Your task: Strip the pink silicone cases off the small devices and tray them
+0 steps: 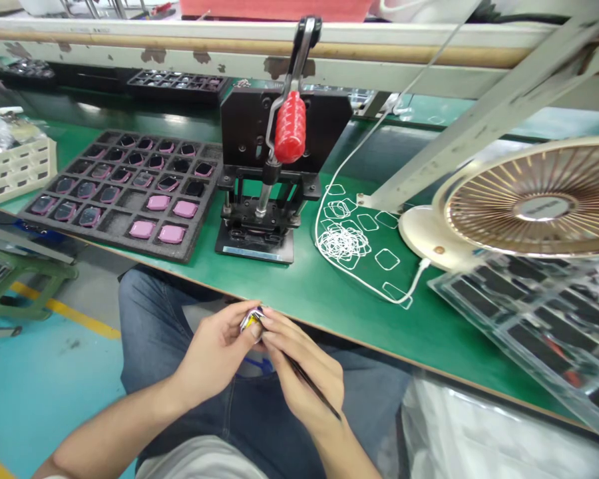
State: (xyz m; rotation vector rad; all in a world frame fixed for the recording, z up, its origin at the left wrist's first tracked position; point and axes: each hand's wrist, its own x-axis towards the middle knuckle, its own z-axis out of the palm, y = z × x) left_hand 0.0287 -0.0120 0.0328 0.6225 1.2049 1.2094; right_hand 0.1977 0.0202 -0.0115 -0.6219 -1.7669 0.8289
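Over my lap, just off the bench's front edge, my left hand [212,349] is closed around a small watch case [252,320] with yellow and silvery parts showing inside. My right hand [304,366] holds a thin dark stick-like tool [312,386], probably tweezers or a pry tool. Its tip meets the case, where my fingers cover it. Beyond my hands stands a black toggle press [259,226] with a red handle [290,128]. To its left lies a grey foam tray [180,249] with pink and dark-faced watch cases in its pockets.
White ring gaskets [343,241] lie piled and scattered right of the press, beside a white cable [324,256]. A fan [539,206] and clear plastic trays [509,346] occupy the right side. A slanted metal post [459,126] rises behind. A cream tray [17,173] sits far left.
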